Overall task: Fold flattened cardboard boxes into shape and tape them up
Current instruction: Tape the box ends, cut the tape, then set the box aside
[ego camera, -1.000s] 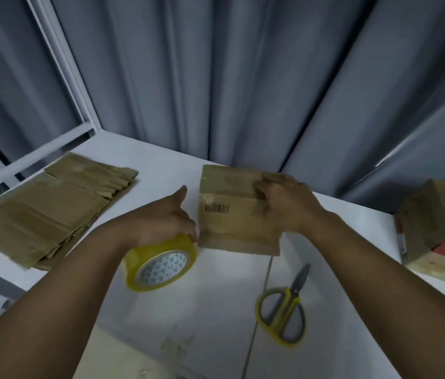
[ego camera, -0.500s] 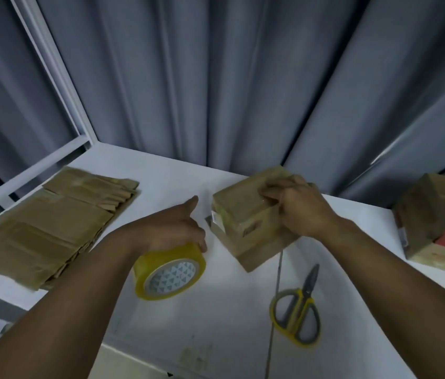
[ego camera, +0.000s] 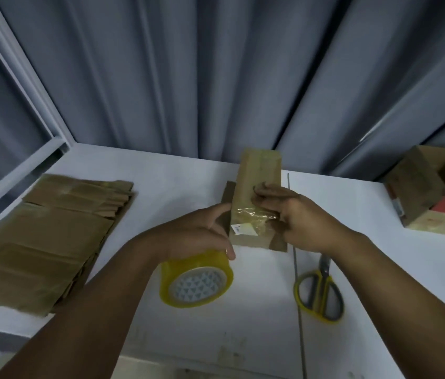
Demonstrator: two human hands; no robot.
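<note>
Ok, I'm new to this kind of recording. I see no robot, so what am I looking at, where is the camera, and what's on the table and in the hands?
There is no machine here. These are a person's two bare hands, filmed by one wide-angle camera worn on the head, looking forward and down. The left hand has its grip round a yellow tape roll. The right hand holds a small cardboard box on the white table; a shiny tape strip crosses the box's near part. Also on the table are yellow-handled scissors to the right, a stack of flattened boxes to the left, and an open box at the far right. Grey curtains hang behind.
</note>
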